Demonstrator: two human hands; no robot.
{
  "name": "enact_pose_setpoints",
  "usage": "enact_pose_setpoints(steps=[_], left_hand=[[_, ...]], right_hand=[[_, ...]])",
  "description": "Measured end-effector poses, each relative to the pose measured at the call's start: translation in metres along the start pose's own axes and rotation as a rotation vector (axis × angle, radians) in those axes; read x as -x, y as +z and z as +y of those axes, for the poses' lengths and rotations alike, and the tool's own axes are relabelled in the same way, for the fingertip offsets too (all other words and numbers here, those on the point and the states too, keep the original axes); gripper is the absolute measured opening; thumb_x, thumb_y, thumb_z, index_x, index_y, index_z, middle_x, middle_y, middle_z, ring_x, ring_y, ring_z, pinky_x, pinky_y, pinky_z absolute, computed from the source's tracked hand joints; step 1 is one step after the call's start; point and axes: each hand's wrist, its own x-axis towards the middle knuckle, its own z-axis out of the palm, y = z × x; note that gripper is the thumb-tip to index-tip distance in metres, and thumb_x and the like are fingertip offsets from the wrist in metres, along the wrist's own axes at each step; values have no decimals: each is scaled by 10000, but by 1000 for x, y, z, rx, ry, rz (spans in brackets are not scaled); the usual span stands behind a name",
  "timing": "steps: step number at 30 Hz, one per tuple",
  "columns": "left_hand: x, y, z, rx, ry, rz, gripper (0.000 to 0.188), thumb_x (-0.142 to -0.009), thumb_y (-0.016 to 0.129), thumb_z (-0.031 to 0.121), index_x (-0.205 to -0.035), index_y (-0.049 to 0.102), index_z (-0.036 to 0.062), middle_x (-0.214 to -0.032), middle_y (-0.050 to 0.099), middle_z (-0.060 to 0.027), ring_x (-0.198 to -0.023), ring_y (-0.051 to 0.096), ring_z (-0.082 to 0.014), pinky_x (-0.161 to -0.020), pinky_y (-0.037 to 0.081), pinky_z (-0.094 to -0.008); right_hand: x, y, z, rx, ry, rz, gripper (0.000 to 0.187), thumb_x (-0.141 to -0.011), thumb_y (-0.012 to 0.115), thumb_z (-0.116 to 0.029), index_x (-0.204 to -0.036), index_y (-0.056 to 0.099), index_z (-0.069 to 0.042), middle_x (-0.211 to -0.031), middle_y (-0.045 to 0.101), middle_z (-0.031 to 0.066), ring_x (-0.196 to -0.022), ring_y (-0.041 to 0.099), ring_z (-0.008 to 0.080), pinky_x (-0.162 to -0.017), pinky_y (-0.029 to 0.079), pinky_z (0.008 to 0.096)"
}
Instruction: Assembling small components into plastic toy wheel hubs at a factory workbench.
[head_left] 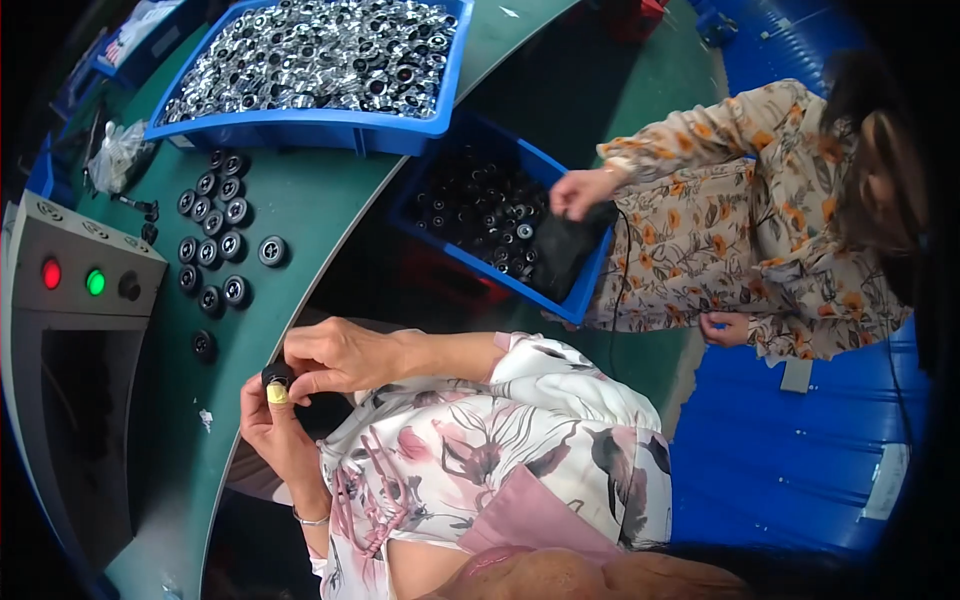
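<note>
Beneath and around the large blue tray [320, 130] spreads a green surface [320, 200], its curved edge running down from the tray's right side. To the right of the tray, well apart, a co-worker in a floral top [690, 220] has one hand [583, 193] at a smaller blue bin [593, 280]; this bin lies just off the tray's lower right corner and holds many black parts. The tray itself is heaped with shiny clear and dark pieces [310, 60]. Below and left of the tray stands a grey control box [90, 250] with a red light and a green one lit.

Well below the tray, by the edge of the surface, the person's two hands meet. The left hand [275, 430], with a band at its wrist and a yellow wrap [278, 392] on one digit, has its fingers closed on a small black part. The right hand [340, 355] comes from the other side, fingers curled in close to the same part — whether they grip it too, I cannot tell.

Left of the tray's lower corner lies a clear plastic bag [122, 157]. Directly below the tray, black wheels [231, 245] are scattered in a loose group, one sitting apart on the right. Smallest is the held black part [275, 373] — between the hands, below the wheels, its detail mostly hidden.
</note>
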Motion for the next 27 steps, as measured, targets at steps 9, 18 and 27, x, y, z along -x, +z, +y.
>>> enact_pose_setpoints(steps=[9,18,27], left_hand=[[6,11,-13,-81,-87,-59,189,-985,635,99,-1111,587,-33,-901,640,-56,-688,602,-98,-594,524,-220],[8,9,-40,-76,-70,14,180,-977,634,77,-1119,602,-28,-914,649,-54,-725,616,-94,-647,526,-233],[-5,25,-42,92,-183,90,194,-966,639,62,-1110,638,-68,-957,680,-79,-737,648,-98,-650,580,-247]], right_hand=[[30,1,36,-19,-103,39,332,-969,635,-204,-751,509,12,-687,518,137,-570,578,326,-503,429,401],[28,-10,33,413,-280,-106,226,-883,644,-173,-746,537,-29,-717,542,118,-649,600,315,-523,479,418],[40,-18,24,-56,208,79,305,-917,589,17,-1222,604,11,-1033,566,97,-936,617,189,-774,526,295]])
